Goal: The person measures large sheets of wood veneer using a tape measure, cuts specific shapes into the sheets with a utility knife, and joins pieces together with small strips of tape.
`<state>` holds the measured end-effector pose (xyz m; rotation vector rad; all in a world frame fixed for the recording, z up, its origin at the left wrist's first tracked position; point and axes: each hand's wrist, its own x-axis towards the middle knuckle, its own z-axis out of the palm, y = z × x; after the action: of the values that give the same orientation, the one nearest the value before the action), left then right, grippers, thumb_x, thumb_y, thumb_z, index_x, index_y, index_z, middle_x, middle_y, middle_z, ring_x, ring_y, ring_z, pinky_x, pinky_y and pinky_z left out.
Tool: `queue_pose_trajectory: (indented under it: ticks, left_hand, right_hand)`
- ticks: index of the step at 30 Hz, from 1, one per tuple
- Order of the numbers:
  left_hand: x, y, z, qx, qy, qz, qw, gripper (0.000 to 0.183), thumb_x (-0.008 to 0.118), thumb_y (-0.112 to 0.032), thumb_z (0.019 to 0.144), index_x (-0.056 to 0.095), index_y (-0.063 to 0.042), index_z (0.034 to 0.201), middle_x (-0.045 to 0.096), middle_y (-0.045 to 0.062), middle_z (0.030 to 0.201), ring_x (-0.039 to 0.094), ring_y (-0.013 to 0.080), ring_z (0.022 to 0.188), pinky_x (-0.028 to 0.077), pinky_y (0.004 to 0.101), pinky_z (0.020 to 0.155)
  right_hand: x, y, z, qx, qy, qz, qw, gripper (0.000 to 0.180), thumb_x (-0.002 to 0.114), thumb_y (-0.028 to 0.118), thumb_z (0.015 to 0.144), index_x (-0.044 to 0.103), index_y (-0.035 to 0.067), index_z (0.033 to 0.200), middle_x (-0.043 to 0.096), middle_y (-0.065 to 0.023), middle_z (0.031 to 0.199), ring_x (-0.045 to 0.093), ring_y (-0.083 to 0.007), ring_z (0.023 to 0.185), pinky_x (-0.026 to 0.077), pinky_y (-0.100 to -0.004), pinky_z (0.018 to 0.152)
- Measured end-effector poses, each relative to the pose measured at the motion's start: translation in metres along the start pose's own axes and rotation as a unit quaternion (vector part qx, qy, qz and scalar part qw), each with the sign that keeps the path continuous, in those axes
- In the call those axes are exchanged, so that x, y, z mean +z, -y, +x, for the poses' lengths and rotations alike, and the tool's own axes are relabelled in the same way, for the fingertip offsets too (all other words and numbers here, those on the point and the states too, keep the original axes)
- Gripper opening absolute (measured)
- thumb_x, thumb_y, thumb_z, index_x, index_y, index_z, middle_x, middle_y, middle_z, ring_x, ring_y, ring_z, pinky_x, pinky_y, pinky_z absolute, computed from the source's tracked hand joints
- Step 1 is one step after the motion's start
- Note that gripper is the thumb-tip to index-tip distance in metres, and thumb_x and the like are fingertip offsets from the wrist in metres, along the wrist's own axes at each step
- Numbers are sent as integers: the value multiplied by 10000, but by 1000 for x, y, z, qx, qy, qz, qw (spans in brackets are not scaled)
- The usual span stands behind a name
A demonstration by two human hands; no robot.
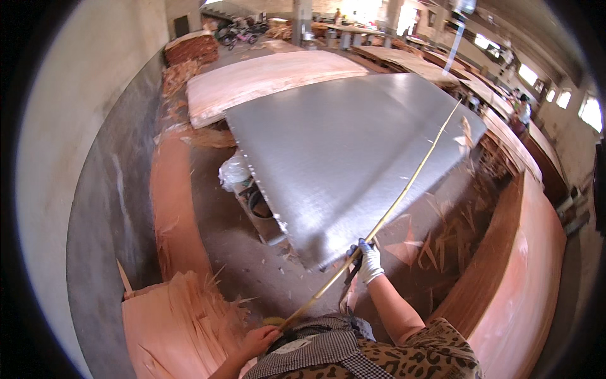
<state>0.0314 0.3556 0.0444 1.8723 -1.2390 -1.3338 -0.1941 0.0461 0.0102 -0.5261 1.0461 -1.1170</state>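
Observation:
A long, thin bamboo pole (411, 184) slants from my waist up across the right part of a grey sheet-topped table (326, 142). My right hand (369, 265), in a white glove with dark blue fingertips, grips the pole just off the table's near corner. My bare left hand (262, 338) is closed around its lower end beside my checked apron (307, 357). The pole's far tip lies over the table's right side, near a torn strip of wood veneer (467, 132). A dark strap hangs by my right wrist.
Veneer stacks stand at the right (516, 284), lower left (175, 327) and behind the table (270, 80). Veneer scraps (426, 246) litter the floor on the right. Under the table's left edge sits a plastic-covered item (234, 173). Another person (523, 111) is far right.

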Motion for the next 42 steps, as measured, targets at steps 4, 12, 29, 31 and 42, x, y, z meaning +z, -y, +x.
queue_pose_trajectory:
  ticks: [4, 12, 29, 31, 42]
  left_hand:
    - [-109, 30, 41, -63, 52, 35, 996, 349, 468, -354, 866, 574, -71, 1041, 600, 133, 795, 583, 266, 749, 446, 347, 666]
    - [-316, 68, 181, 33, 50, 166, 984, 409, 450, -438, 848, 590, -92, 1017, 610, 135, 829, 581, 295, 771, 449, 359, 665]
    - [-705, 45, 444, 121, -170, 224, 952, 320, 547, -333, 804, 611, -89, 1001, 633, 102, 869, 602, 265, 781, 471, 352, 675]
    - [-753, 55, 443, 47, -212, 195, 956, 314, 548, -353, 796, 619, -111, 983, 634, 97, 863, 602, 262, 779, 473, 353, 661]
    - [-986, 152, 577, 31, -284, 143, 948, 223, 556, -242, 814, 626, -43, 886, 596, 138, 683, 580, 279, 592, 444, 358, 531]
  right_hand:
    - [87, -54, 36, 49, -35, -15, 998, 157, 578, 178, 820, 462, 117, 906, 549, -86, 677, 572, -224, 586, 477, -303, 468]
    - [205, -111, 123, 118, -113, 25, 986, 125, 569, 208, 815, 497, 106, 822, 573, -71, 664, 552, -219, 550, 440, -311, 439]
    - [641, -132, 369, -82, 62, 83, 991, 183, 626, 183, 782, 468, 103, 830, 520, -45, 659, 533, -176, 597, 446, -274, 509]
    - [728, -151, 391, -64, 23, 20, 997, 149, 600, 189, 794, 487, 117, 860, 547, -38, 657, 545, -160, 571, 392, -237, 423]
    - [1023, -265, 543, -4, 165, -117, 979, 195, 564, 260, 836, 524, 95, 933, 636, -70, 765, 617, -170, 627, 404, -236, 404]
